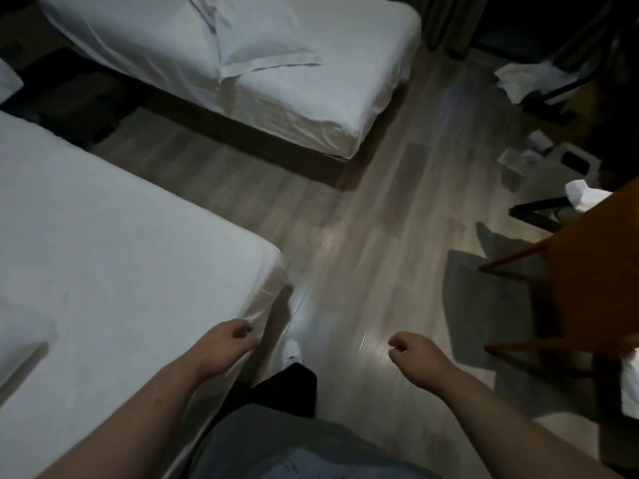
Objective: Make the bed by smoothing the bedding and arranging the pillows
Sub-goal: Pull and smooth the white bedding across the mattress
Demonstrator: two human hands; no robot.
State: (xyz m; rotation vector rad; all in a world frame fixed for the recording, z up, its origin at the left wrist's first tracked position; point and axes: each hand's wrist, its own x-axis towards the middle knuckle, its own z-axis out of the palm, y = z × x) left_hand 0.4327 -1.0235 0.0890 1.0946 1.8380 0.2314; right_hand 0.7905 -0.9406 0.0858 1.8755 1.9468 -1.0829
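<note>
no readable txt, no labels, no nos. anywhere

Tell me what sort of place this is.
Probably a twin hotel or guest room: the near bed and the far bed match, both in plain white sheets, and white pillows lie piled on the far one.

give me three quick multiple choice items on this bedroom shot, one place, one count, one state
1. Where does the pillow lie? A. far bed B. nightstand C. wooden table
2. How many beds show? A. one B. two C. three
3. The right hand is: A. gripping a pillow B. empty, over the floor C. pressed flat on a sheet

1 A, it rests on the far bed's sheet. 2 B, the near bed plus the far one. 3 B, fingers loosely curled, nothing in them.
</note>
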